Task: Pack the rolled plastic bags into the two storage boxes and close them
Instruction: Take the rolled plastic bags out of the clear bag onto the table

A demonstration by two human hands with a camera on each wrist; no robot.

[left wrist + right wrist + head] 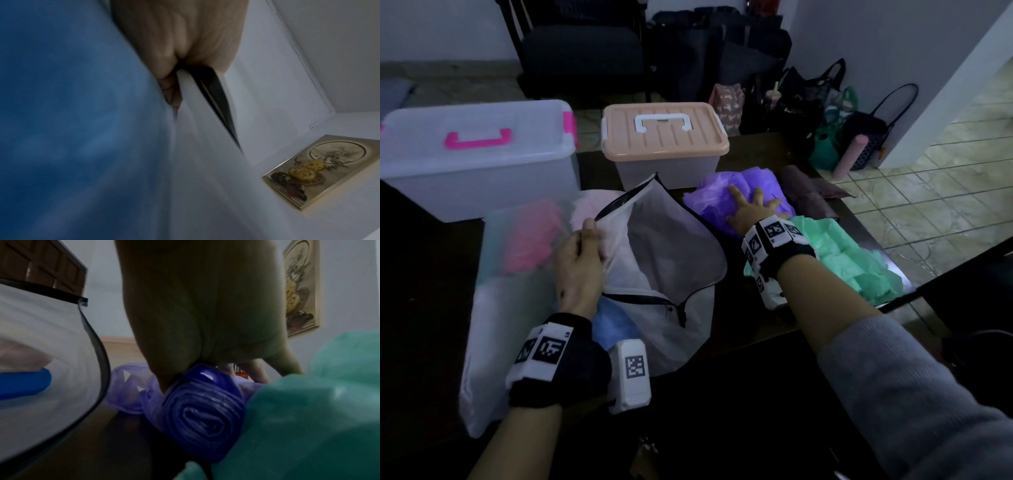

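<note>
A white zippered pouch [664,246] lies open on the dark table, with pink [530,236] and blue rolls [616,322] showing through it. My left hand [587,231] pinches the pouch's black-edged flap and holds it up; in the left wrist view the flap [205,138] runs out of my fingers [170,91] beside the blue roll [72,113]. My right hand [751,205] lies with spread fingers on the purple rolled bags [709,198]. The right wrist view shows a purple roll [203,415] under my palm. Green bags [852,260] lie to the right.
Two lidded boxes stand at the back of the table: a clear one with pink handle [482,164] and one with a peach lid [664,137]. Brown bags [808,195] lie beyond the purple ones. The table edge runs close on the right; handbags [825,102] sit on the floor.
</note>
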